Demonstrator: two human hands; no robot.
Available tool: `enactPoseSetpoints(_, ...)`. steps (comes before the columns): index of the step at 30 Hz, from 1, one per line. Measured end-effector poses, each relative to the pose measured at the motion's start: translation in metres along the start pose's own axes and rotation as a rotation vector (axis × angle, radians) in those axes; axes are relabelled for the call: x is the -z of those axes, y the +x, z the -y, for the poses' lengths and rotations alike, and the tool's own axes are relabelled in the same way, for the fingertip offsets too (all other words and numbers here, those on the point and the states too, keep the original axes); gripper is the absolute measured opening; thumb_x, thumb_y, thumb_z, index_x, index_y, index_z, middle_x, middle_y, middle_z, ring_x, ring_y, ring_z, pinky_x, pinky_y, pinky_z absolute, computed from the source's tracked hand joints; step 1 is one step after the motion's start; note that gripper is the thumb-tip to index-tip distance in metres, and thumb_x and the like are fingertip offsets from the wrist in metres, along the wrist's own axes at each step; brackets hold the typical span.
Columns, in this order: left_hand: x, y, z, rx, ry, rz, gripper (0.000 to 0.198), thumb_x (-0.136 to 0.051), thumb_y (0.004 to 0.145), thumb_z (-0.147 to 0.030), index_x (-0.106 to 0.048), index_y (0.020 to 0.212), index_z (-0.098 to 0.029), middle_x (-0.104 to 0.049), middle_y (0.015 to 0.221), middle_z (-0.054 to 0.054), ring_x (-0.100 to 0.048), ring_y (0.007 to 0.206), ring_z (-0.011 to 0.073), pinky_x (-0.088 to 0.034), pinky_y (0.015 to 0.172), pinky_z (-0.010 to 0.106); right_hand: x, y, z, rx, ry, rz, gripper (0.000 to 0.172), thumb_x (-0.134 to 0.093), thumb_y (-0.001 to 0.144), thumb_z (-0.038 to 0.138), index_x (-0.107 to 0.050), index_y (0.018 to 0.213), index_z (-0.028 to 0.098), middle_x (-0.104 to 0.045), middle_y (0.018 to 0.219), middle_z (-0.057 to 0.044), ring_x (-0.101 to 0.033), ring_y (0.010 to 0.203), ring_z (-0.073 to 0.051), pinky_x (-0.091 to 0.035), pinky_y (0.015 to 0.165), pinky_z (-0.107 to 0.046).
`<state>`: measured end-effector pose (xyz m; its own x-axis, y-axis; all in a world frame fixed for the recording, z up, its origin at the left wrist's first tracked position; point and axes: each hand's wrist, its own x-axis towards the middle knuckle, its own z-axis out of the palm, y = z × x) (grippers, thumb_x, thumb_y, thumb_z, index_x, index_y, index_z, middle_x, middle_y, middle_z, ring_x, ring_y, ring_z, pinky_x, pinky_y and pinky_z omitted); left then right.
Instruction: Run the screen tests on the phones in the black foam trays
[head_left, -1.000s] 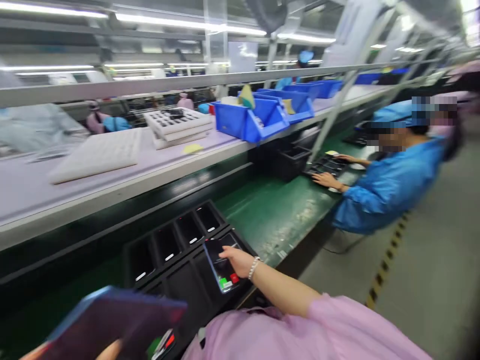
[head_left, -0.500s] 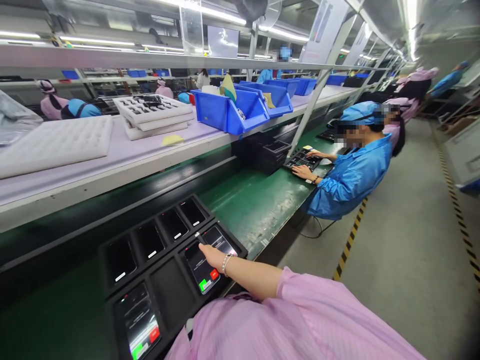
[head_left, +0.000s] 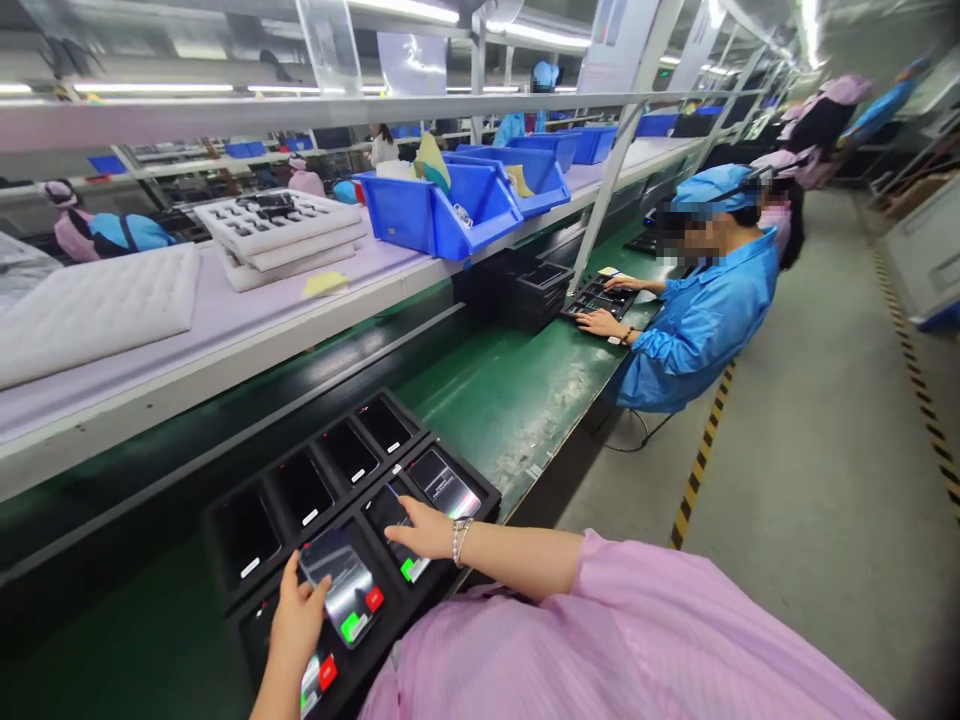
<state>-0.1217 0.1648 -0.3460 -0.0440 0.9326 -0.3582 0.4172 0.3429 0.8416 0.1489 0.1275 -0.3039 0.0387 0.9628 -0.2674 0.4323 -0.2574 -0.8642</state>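
Observation:
My left hand [head_left: 294, 612] is at the left edge of a lit smartphone [head_left: 346, 572], thumb over its screen and a finger along the edge. This phone lies at the middle front slot of a black tray [head_left: 409, 590]; whether it rests fully in the slot I cannot tell. My right hand [head_left: 424, 528], thumb and index finger apart, reaches over another smartphone [head_left: 384, 512] in the slot to the right, hiding part of its screen. Green and red blocks show on the left phone. One more lit smartphone [head_left: 444, 480] sits at the right end.
Several dark-screened phones [head_left: 304, 490] fill the back row. Beyond the green bench [head_left: 487, 400], a shelf holds blue bins [head_left: 405, 215] and white foam trays [head_left: 277, 225]. At right, a co-worker in blue [head_left: 697, 300] handles another tray; stacked black trays [head_left: 529, 290] stand nearby.
My left hand has come into view with a lit phone at the slot that was bare before. My right hand stays over its phone, its thumb and index finger now visibly spread.

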Motion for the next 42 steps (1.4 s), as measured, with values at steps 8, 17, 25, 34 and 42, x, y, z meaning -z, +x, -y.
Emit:
enactPoseSetpoints(8, -0.011, -0.030, -0.040, 0.023, 0.328, 0.034, 0.076, -0.063, 0.095, -0.018, -0.033, 0.164, -0.014, -0.073, 0.088, 0.004, -0.075, 0.087, 0.0238, -0.058, 0.087, 0.035, 0.048, -0.033, -0.050, 0.270, -0.177, 0.014, 0.070, -0.061, 0.093, 0.049, -0.047, 0.151, 0.010, -0.044, 0.158, -0.027, -0.032, 0.154, -0.038, -0.019, 0.131, -0.064)
enactPoseSetpoints(17, 0.002, -0.091, -0.003, -0.533, 0.672, 0.003, 0.060, -0.056, 0.106, -0.033, -0.041, 0.161, -0.015, -0.042, 0.167, 0.020, -0.031, 0.160, 0.0343, -0.036, 0.129, 0.055, 0.041, -0.051, -0.115, 0.600, -0.591, -0.087, 0.066, -0.052, 0.102, 0.051, -0.048, 0.155, 0.013, -0.050, 0.151, -0.027, -0.037, 0.151, -0.044, -0.036, 0.121, -0.068)
enactPoseSetpoints(25, -0.005, -0.117, 0.045, -0.580, 0.863, -0.048, 0.036, -0.066, 0.104, -0.038, -0.070, 0.138, -0.026, -0.041, 0.167, 0.016, -0.028, 0.159, 0.0429, -0.036, 0.125, 0.067, 0.006, -0.033, -0.087, 0.706, -0.763, 0.098, 0.055, -0.052, 0.104, 0.045, -0.057, 0.153, 0.022, -0.042, 0.163, -0.020, -0.026, 0.157, -0.041, -0.028, 0.124, -0.069)
enactPoseSetpoints(34, 0.022, -0.134, 0.071, -0.431, 0.848, -0.187, 0.050, -0.063, 0.104, -0.047, -0.061, 0.149, -0.026, -0.041, 0.167, 0.016, -0.028, 0.159, 0.0399, -0.027, 0.129, 0.067, 0.016, -0.036, -0.099, 0.677, -0.813, 0.082, 0.059, -0.055, 0.102, 0.046, -0.056, 0.155, 0.021, -0.037, 0.168, -0.022, -0.026, 0.157, -0.047, -0.024, 0.123, -0.073)
enactPoseSetpoints(42, 0.047, -0.157, 0.109, -0.237, 0.836, -0.234, 0.059, -0.063, 0.102, -0.043, -0.051, 0.154, -0.017, -0.040, 0.168, 0.022, -0.039, 0.155, 0.0365, -0.026, 0.130, 0.064, 0.059, -0.054, -0.127, 0.546, -0.804, -0.113, 0.079, -0.052, 0.100, 0.049, -0.034, 0.166, 0.009, -0.037, 0.164, -0.030, -0.028, 0.155, -0.050, -0.030, 0.120, -0.073)
